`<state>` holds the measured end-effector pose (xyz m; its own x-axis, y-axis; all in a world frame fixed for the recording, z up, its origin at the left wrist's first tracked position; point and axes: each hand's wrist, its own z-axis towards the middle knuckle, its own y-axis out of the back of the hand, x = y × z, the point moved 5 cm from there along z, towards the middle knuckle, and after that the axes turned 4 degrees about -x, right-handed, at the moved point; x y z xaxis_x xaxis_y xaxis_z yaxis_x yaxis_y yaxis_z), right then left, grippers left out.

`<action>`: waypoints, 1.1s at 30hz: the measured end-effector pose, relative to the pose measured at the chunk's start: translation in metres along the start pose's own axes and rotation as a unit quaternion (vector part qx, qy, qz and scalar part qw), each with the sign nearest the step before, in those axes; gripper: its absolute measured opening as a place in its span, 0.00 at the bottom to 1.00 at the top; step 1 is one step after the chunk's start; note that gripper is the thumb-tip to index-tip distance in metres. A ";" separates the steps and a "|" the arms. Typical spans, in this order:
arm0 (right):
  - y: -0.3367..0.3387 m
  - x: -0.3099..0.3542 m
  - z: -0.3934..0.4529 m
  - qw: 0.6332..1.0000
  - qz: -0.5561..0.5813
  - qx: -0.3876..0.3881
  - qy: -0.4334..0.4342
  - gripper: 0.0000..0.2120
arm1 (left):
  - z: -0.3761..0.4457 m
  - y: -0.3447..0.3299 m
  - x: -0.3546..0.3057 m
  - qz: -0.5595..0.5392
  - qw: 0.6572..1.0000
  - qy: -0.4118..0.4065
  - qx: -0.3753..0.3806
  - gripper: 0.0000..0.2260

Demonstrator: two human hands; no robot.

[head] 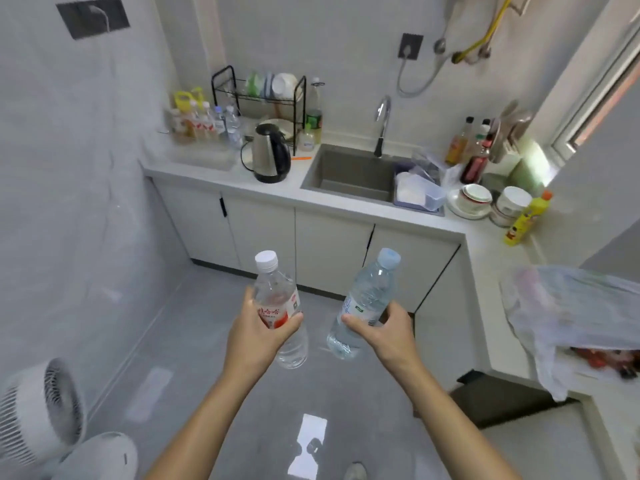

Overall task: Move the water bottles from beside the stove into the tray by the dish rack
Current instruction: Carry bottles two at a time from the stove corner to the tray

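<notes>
- Left hand [258, 332] wraps its fingers and thumb round a red-label bottle [278, 308], white cap up, held over the floor at about 6 o'clock in the view.
- Right hand [379, 329] grips a blue-label bottle [363, 303] round its middle, pale blue cap tipped toward 1 o'clock; the two bottles are near each other but not touching.
- Both are in mid-carry, so I judge the pickup done for this pair and the walk across the kitchen under way.
- Up at 11 o'clock, on the far left of the table [221, 174], a group of bottles [207, 123] stands just left of the black dish rack [259, 98]; they seem to sit in a clear tray [204, 157], though its edges are faint.
- That suggests part of the job is already finished, with these two yet to land there.
- The kettle [268, 154] stands just right of the tray, the sink [349, 174] beyond at 12 o'clock.
- The stove is not clearly in view; whether more bottles wait beside it I cannot tell.
</notes>
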<state>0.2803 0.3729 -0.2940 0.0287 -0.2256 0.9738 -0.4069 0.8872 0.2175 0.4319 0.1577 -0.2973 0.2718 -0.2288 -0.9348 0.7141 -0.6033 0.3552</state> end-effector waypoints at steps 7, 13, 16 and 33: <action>-0.137 0.023 0.147 0.993 0.006 0.114 0.029 0.22 | 0.137 0.051 0.020 0.024 0.996 0.035 -0.081 0.33; -0.234 0.064 0.279 0.978 0.001 0.203 0.054 0.23 | 0.266 0.088 0.010 0.041 0.984 0.063 -0.161 0.29; -0.275 0.090 0.338 0.970 -0.005 0.233 0.062 0.23 | 0.322 0.106 0.007 0.037 0.979 0.070 -0.189 0.28; -0.530 0.162 0.600 0.966 -0.036 0.245 0.070 0.27 | 0.675 0.205 0.064 0.032 0.979 0.075 -0.187 0.28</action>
<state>-0.0476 -0.3754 -0.2916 0.1835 -0.1928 0.9639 -0.7817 0.5660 0.2620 0.1603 -0.4962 -0.2844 0.3948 -0.1242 -0.9103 0.8717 -0.2624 0.4138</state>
